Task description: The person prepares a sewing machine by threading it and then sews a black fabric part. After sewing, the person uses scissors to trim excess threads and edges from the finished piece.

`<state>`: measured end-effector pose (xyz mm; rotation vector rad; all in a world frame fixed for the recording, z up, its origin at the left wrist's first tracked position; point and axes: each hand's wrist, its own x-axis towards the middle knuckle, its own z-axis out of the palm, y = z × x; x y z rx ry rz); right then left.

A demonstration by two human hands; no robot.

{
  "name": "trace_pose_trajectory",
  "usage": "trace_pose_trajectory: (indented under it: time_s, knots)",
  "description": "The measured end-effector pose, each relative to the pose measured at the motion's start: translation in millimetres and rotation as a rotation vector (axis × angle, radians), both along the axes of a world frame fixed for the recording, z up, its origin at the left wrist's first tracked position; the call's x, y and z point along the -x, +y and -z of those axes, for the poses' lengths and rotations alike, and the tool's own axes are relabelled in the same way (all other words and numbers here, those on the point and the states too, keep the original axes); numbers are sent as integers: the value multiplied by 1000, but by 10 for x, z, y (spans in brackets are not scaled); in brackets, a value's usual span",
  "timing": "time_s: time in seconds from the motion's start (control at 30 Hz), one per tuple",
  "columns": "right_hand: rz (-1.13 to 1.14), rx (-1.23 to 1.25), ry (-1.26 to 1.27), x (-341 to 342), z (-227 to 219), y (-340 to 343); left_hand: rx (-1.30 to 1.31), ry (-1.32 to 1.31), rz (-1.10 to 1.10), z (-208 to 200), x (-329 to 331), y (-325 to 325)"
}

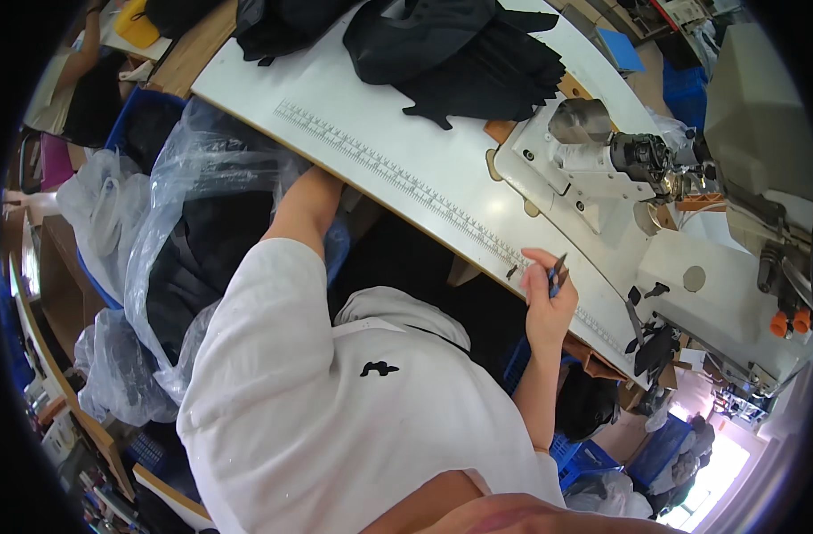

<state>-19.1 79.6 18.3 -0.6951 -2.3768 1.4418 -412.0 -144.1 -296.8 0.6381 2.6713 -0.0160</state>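
Observation:
My right hand is at the front edge of the white sewing table, closed around small pointed snips with dark tips and a bit of blue. A tiny dark scrap lies on the tabletop beside its fingers. My left forearm reaches beneath the table edge next to a clear plastic bag, and the hand itself is hidden. Farther back on the table rests a pile of black cut fabric pieces. The white sewing machine stands to the right of that pile.
Clear plastic bags with black cloth bulge from a blue bin at the left. More black scraps lie at the table's right end. Blue crates stand low on the right. Another person's arm shows at the upper left.

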Motion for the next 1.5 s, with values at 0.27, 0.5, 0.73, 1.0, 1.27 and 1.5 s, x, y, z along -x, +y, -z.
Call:
trace_pose_trajectory:
  time_s: [0.27,0.5,0.73,1.0,1.27,1.5]
  knots:
    - [190,-40,-140,-506,132,168,66,96,10,180,769,131]
    - [214,-510,-43,-415,-639,538,186,97,126,253,1328,384]
    - [329,-945,15,237,-1316,1010,303,81,217,212,1389,545]
    - [303,-1179,-174,316,-1430,1065,362,22,286,282,1148,423]
    - [257,-1417,-174,342,-1361,1153,469,-111,543,321,345,238]
    - [313,-1062,15,375,-1349,1076,625,-407,960,-305,-1111,-97]
